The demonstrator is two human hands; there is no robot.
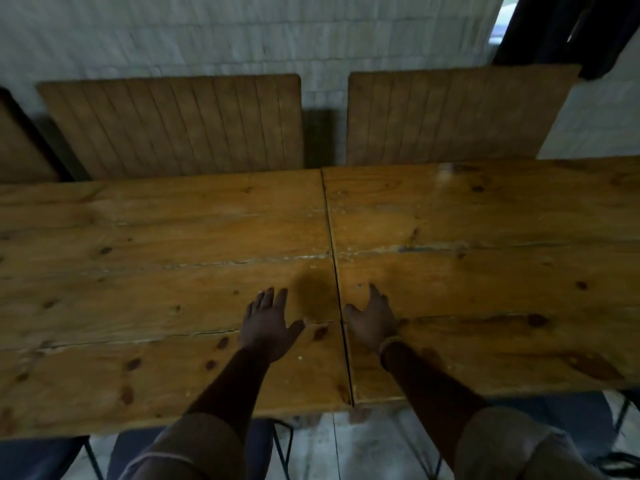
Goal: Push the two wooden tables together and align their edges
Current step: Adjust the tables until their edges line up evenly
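Note:
Two wooden plank tables stand side by side, the left table (145,271) and the right table (491,265), meeting along a thin dark seam down the middle. The right table's near edge sits a little farther from me than the left one's. My left hand (268,323) lies flat on the left table just left of the seam, fingers spread. Just right of the seam, my right hand (372,322) rests on the right table, fingers apart, with a band at the wrist. Neither hand holds anything.
Two wooden bench backs lean at the brick wall behind the tables, one at left (173,126) and one at right (450,116). Dark cloth (571,32) hangs at the upper right. Black metal table legs (285,448) and pale floor show below the near edge.

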